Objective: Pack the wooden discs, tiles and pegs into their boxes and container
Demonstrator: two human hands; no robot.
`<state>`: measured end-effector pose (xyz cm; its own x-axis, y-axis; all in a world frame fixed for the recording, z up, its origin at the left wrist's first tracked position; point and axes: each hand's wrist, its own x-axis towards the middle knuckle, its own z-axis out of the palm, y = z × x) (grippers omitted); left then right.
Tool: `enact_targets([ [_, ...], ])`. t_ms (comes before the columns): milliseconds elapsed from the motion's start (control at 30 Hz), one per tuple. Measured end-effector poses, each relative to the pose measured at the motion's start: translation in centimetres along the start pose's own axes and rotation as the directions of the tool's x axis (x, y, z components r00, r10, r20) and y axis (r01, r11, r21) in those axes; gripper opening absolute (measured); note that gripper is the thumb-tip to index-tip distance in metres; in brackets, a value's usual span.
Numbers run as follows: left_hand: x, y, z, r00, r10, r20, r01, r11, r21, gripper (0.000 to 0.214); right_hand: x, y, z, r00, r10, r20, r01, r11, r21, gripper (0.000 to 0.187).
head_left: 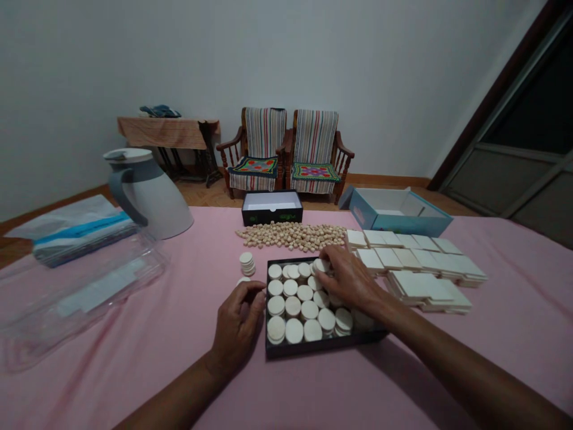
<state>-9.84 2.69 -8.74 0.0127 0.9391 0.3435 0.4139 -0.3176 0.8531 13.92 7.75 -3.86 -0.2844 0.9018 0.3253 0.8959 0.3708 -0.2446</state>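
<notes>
right hand point(351, 280) pinches discs point(293, 307) at far edge of black tray point(313, 350). left hand point(237, 325) curled against its left wall, can't tell its grip. i judge: filling rows. next move needs a free slot, gentle seating.

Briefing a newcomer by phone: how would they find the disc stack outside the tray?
On the pink table, find the black tray of pale discs. Beside its far-left corner, beyond the left hand, stands a short stack, the only one outside the tray.
</notes>
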Motion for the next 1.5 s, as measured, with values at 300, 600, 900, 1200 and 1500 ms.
enact_targets([
  [300, 0.1, -0.1, 0.0, 1.0, 0.006, 0.006, -0.006, 1.0, 0.016, 0.018, -0.2, 1.9, -0.5, 0.999, 0.032, 0.025, -0.031, 0.999, -0.008, 0.012],
  [600, 0.2, 0.0, -0.1, 1.0, 0.006, 0.007, -0.006, 1.0, 0.02, 0.018, -1.0, 1.3, -1.6, 0.998, 0.015, 0.056, -0.021, 0.995, 0.098, 0.018],
  [900, 0.3, -0.2, -0.1, 1.0, -0.007, 0.022, 0.006, 0.999, 0.039, 0.02, -2.3, 2.8, -3.0, 0.999, 0.021, 0.027, -0.024, 0.992, 0.125, 0.021],
  [1200, 0.4, -0.2, -0.1, 0.999, 0.007, 0.032, -0.008, 1.0, 0.028, 0.021, -3.2, 5.8, -5.0, 0.995, 0.028, 0.098, -0.021, 0.997, -0.08, 0.015],
  [1500, 0.1, 0.1, 0.4, 0.998, -0.028, 0.055, 0.025, 0.998, 0.049, 0.042, -5.8, 5.8, -1.8, 0.93, 0.364, 0.054, -0.35, 0.831, 0.433, 0.042],
])
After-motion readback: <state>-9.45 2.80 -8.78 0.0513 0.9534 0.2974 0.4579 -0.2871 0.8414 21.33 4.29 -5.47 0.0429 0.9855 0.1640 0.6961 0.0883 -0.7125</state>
